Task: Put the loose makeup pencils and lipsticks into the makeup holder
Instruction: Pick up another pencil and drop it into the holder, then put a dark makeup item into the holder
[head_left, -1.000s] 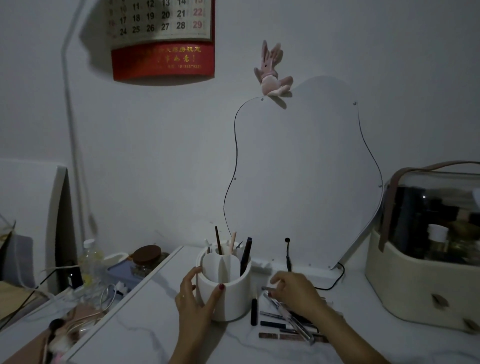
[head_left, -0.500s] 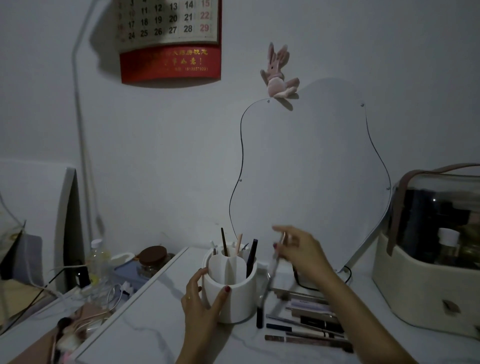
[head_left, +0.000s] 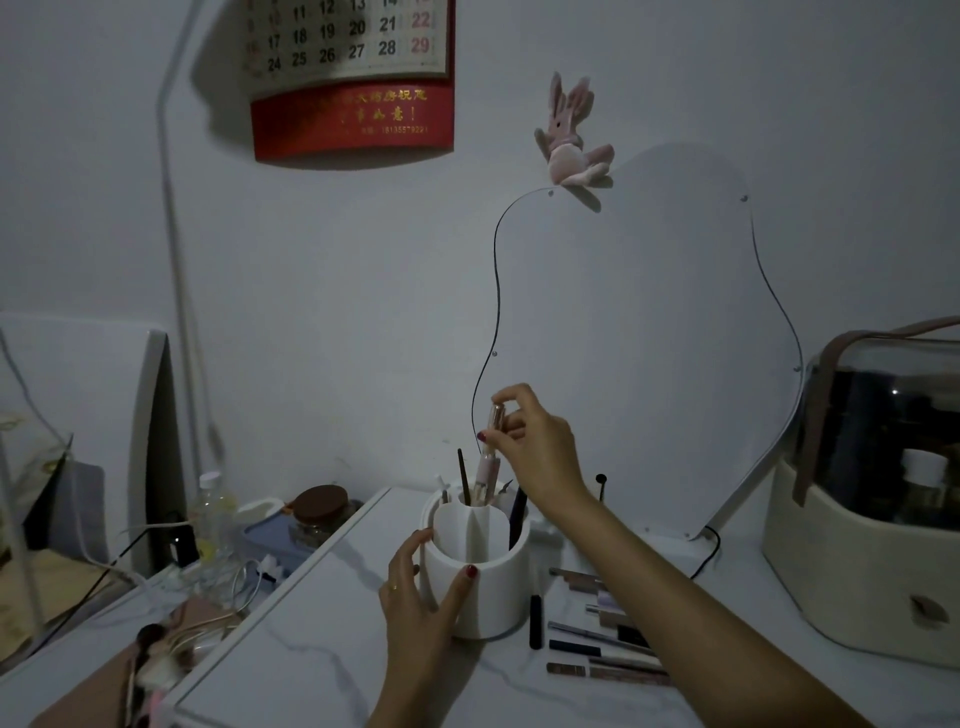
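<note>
While left hand (head_left: 415, 597) grips holder (head_left: 480, 582) | right hand (head_left: 540, 447) pinches lipstick (head_left: 488, 457) above

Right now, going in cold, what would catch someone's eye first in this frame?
Probably the right hand in the middle, lowering a pale pink makeup pencil tip-down into a rear compartment of the white makeup holder, while the left hand wraps the holder's front left side. Next, the loose pencils and lipsticks lying on the white table right of the holder, and the pink plush rabbit perched atop the curvy mirror.
</note>
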